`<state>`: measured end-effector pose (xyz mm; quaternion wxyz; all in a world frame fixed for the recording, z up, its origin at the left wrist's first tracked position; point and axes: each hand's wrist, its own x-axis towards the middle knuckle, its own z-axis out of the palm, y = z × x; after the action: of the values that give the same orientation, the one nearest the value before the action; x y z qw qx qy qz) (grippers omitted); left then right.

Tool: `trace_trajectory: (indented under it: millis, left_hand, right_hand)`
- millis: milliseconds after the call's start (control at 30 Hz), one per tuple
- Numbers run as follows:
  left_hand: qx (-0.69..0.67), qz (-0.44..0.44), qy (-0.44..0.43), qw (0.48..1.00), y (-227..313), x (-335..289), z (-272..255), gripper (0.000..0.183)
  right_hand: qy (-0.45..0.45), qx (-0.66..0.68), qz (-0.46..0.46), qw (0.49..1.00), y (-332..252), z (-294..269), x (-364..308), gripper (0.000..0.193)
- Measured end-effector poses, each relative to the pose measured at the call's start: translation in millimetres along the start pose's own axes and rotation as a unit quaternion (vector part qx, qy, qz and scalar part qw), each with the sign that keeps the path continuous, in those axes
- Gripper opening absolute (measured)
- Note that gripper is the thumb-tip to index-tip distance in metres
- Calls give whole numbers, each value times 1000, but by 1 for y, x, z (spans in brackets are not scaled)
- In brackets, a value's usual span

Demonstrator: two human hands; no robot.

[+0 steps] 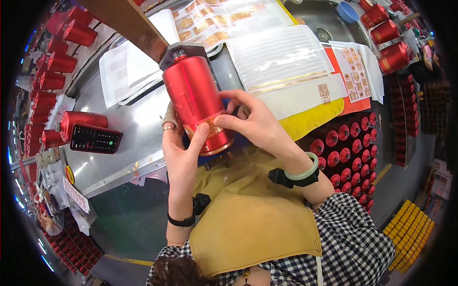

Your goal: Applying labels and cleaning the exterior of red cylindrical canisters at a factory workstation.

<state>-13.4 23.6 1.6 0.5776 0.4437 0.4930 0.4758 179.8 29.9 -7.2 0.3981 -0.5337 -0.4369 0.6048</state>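
Observation:
A shiny red bottle [191, 86] lies tilted in front of me, its narrow neck pointing away and its base toward my apron. My left hand [180, 145] wraps its left side near the base, a ring and a pale finger covering on it. From the right, my right hand [253, 119] grips the same bottle, a green bangle at that wrist. Both thumbs press on a gold decal [205, 125] around the lower part of the bottle, partly covering it. Behind the neck is a dark angular block [193, 49].
White and gold decal sheets [281, 62] cover the bench's far side. A phone [95, 138] rests against a red bottle [85, 121] at left. Crowded red bottles [343, 155] stand at right. A brown beam [126, 26] slants in from above. A blue bowl [347, 12] sits by the sink.

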Motion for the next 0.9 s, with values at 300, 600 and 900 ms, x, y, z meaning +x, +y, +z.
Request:
trace_trajectory:
  millis: [300,600,900]
  left_hand:
    - [-14,-21,-29,999,1,2,-6,67]
    - [-18,-16,-51,998,-3,0,-12,71]
    - [-35,-1,-41,999,-1,0,-6,68]
  right_hand:
    - [14,-19,-36,999,4,3,-3,63]
    - [15,-37,-12,999,0,1,-3,70]
    - [18,-74,-27,997,-5,-1,-7,65]
